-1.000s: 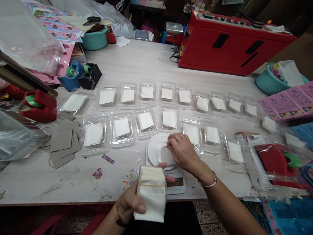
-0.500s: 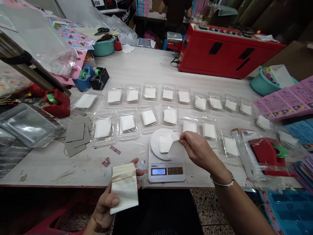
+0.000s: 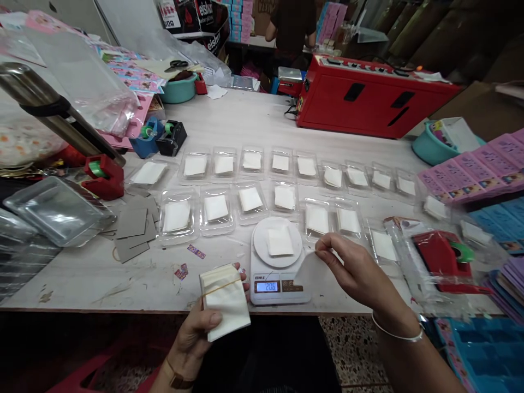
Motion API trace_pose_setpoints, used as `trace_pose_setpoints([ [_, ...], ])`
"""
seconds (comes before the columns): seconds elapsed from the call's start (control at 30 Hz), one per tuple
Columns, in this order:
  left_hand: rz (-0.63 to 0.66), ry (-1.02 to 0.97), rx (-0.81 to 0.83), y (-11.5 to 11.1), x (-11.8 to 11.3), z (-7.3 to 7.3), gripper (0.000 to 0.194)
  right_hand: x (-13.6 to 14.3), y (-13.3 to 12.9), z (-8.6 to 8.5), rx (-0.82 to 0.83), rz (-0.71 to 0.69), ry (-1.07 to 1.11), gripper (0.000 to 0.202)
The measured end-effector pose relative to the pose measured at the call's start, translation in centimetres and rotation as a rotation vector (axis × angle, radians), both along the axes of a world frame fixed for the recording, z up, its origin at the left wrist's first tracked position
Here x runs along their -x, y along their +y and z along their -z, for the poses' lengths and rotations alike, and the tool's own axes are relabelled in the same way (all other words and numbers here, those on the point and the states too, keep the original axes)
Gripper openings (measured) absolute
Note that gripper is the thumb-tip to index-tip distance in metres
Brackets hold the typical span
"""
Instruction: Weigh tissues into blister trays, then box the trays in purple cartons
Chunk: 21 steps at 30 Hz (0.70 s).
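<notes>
My left hand is closed around a thick stack of cream-white sheets with a rubber band across it, held over the table's front edge. Between thumb and fingers, my right hand pinches a thin translucent white sheet, which hangs at the right side of the scale. A small stack of white sheets lies on the round plate of the white digital scale. Its lit display seems to read 20.6. Behind the scale, clear plastic trays stand in two rows, each with white sheets inside.
Grey cards and a red tape dispenser lie at the left. A red machine stands at the back. On the right are another red tape dispenser and pink boxes. A person is at the far back.
My right hand has drawn the thin sheet away from the scale plate to the right. My left hand has moved slightly right and up with its stack. The display reading has changed.
</notes>
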<state>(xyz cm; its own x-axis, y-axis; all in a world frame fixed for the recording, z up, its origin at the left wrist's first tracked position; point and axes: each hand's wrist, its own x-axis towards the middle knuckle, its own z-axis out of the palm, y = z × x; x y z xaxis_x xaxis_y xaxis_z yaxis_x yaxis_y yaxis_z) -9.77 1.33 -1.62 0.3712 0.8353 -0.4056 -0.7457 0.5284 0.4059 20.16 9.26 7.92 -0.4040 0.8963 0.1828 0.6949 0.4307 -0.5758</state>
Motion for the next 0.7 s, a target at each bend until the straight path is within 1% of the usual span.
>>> trace_pose_setpoints([
  [0.13, 0.052, 0.082, 0.014, 0.5, -2.4, -0.3, 0.081, 1.1, -2.1, -1.0, 0.220, -0.123, 0.134, 0.016],
  [0.2, 0.068, 0.072, -0.005, 0.8, -4.0, -0.1, 0.086, 2.3, -2.9, -1.0, 0.285, -0.181, 0.160, 0.016],
  [0.23, 0.077, 0.049, -0.015, 0.9, -4.8, 0.0, 0.087, 3.0, -3.3, -0.8, 0.289, -0.196, 0.152, 0.017],
  [0.33, 0.117, -0.053, -0.012, 1.1, -6.8, 0.5, 0.082, 4.9, -4.0, 0.4, 0.222, -0.177, 0.045, 0.017],
  [0.43, 0.177, -0.112, 0.046, 0.6, -7.9, 1.1, 0.067, 6.0, -4.6, 1.7, 0.132, -0.139, -0.077, 0.016],
  [0.5, 0.219, -0.126, 0.081, -0.2, -8.3, 1.4, 0.062, 6.2, -5.0, 2.4, 0.115, -0.123, -0.117, 0.015],
  [0.6, 0.252, -0.145, 0.127, -1.3, -8.6, 1.6, 0.063, 6.2, -5.9, 3.1, 0.113, -0.102, -0.167, 0.017],
  [0.7, 0.204, -0.133, 0.171, -2.0, -8.8, 1.4, 0.055, 6.5, -6.8, 3.7, 0.052, -0.085, -0.235, 0.018],
])
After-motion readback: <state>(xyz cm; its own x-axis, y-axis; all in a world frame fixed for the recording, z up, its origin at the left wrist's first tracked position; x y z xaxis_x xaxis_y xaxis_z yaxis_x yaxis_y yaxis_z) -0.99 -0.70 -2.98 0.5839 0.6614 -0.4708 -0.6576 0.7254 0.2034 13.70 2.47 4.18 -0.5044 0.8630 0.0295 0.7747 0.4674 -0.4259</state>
